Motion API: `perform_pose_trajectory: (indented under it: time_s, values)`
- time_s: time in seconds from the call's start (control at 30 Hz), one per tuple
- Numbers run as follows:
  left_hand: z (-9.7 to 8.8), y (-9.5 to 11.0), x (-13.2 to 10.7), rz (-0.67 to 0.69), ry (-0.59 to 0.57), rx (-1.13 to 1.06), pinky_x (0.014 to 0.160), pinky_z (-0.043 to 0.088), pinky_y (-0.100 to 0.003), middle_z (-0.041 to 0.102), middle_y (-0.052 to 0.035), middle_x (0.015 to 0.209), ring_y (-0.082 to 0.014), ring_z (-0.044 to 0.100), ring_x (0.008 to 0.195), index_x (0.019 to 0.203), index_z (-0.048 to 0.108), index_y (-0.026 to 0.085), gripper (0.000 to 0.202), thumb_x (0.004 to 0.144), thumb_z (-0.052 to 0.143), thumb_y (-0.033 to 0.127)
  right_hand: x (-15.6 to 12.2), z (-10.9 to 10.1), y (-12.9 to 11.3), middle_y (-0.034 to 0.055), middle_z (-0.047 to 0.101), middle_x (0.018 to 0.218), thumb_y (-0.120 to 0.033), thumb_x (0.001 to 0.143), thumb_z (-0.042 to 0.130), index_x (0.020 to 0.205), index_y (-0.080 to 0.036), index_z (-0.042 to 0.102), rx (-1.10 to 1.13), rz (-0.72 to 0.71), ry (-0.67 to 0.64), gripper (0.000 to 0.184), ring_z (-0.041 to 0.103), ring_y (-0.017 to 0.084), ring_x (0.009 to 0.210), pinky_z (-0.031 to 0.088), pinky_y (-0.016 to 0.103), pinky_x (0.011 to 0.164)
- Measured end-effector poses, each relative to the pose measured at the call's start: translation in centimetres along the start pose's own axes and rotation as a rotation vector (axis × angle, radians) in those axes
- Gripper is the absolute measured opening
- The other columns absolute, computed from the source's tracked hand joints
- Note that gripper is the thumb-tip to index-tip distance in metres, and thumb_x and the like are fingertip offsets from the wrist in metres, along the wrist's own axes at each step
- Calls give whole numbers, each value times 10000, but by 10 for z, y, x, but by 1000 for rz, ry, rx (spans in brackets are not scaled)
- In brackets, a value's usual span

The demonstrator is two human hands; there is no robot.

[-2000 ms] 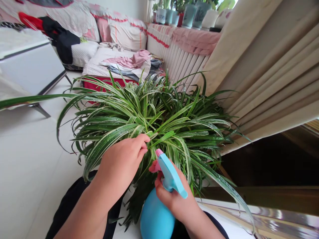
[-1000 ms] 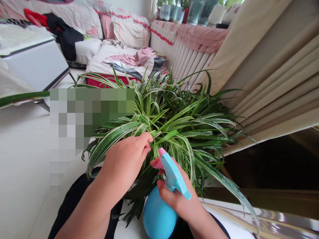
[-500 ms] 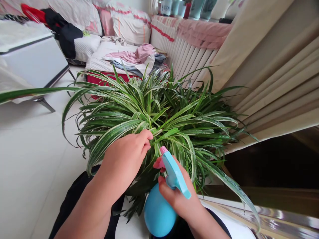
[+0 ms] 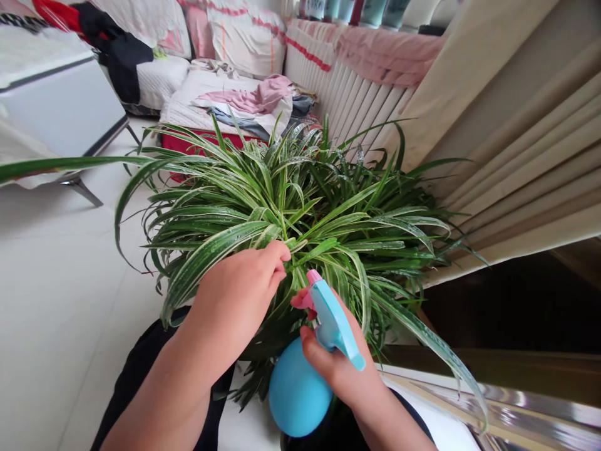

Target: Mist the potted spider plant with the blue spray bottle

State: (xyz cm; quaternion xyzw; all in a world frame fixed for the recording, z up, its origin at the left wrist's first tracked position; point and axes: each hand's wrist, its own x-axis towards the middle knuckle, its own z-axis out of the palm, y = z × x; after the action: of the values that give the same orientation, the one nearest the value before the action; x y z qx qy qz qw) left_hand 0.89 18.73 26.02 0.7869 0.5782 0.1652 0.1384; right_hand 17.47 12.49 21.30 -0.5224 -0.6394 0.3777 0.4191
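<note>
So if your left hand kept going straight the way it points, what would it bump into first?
Your left hand would probably meet the long, green-and-white striped leaves of the spider plant first. Its curled fingers look like they are touching those leaves now, though depth is hard to judge from here.

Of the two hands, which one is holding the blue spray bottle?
The right hand holds the blue spray bottle; the left hand is closed on spider plant leaves instead.

There was one camera, worn on the person's head. It looked forward and down from up high, close above the left hand (image 4: 237, 300), the right hand (image 4: 335, 363) and a spider plant (image 4: 300, 207), with a bed (image 4: 188, 106) farther off.
</note>
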Motion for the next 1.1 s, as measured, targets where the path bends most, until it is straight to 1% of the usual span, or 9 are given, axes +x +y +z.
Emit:
perform_pose_trajectory:
  time_s: [0.07, 0.13, 0.27, 0.47, 0.7, 0.83, 0.93, 1.0, 1.1]
  values:
    - [0, 0, -1, 3, 2, 1, 549, 323, -271, 726, 15, 872, -175, 631, 697, 1012, 579, 270, 185, 894, 454, 204, -1, 1, -1, 13, 667, 986, -99, 722, 545, 1138, -245, 596, -32, -16, -4, 444, 642, 151, 797, 538, 263, 718]
    - [0, 0, -1, 2, 5, 1, 541, 320, -270, 724, 15, 857, -176, 630, 691, 1010, 578, 269, 180, 893, 456, 205, -2, 1, -2, 12, 660, 968, -95, 727, 539, 1181, -241, 573, -50, -39, -11, 478, 643, 151, 794, 539, 262, 721]
    - [0, 0, -1, 10, 31, -1, 544, 328, -265, 725, 17, 855, -169, 625, 666, 1005, 570, 263, 158, 900, 464, 211, -1, 1, -3, 25, 672, 1001, -90, 730, 542, 1229, -240, 554, -34, -50, -20, 522, 669, 179, 903, 550, 275, 782]
    - [0, -1, -2, 22, 69, -7, 566, 372, -268, 731, 6, 858, -177, 659, 713, 1003, 557, 244, 146, 898, 468, 194, -3, 3, 3, 31, 673, 1129, -92, 736, 552, 1343, -294, 508, 51, -74, 34, 640, 650, 200, 1021, 539, 321, 887]
    - [-4, -6, -1, -78, 82, 152, 524, 339, -277, 751, -20, 890, -201, 681, 739, 1008, 569, 234, 159, 910, 450, 195, 2, 0, 1, 98, 665, 1162, -239, 776, 568, 1360, -250, 470, 200, 118, 162, 592, 658, 242, 908, 554, 377, 791]
    - [-7, -8, 1, -106, 63, 216, 512, 319, -287, 756, -23, 884, -215, 681, 725, 1008, 574, 232, 170, 911, 440, 192, 5, -1, 7, 82, 691, 1045, -260, 758, 577, 1264, -243, 552, 215, 140, 167, 507, 663, 263, 942, 548, 383, 805]
    - [-8, -8, 2, -103, 55, 227, 519, 329, -292, 757, -26, 887, -225, 684, 736, 1008, 578, 230, 179, 911, 434, 189, 4, 2, 11, 50, 688, 928, -253, 740, 572, 1178, -246, 599, 158, 94, 171, 439, 664, 233, 854, 554, 360, 780]
    - [-7, -9, 3, -116, 51, 235, 515, 331, -290, 758, -32, 888, -222, 685, 737, 1022, 583, 229, 197, 911, 427, 188, 3, 3, 11, 32, 677, 871, -243, 739, 565, 1047, -245, 634, 110, 78, 173, 316, 653, 205, 785, 554, 341, 774]
    - [-6, -12, 5, -149, 51, 241, 511, 339, -282, 759, -38, 903, -214, 687, 741, 1046, 588, 234, 221, 901, 428, 185, 2, 2, 9, 27, 680, 902, -227, 736, 564, 917, -243, 642, 73, 80, 169, 198, 642, 184, 778, 544, 318, 788]
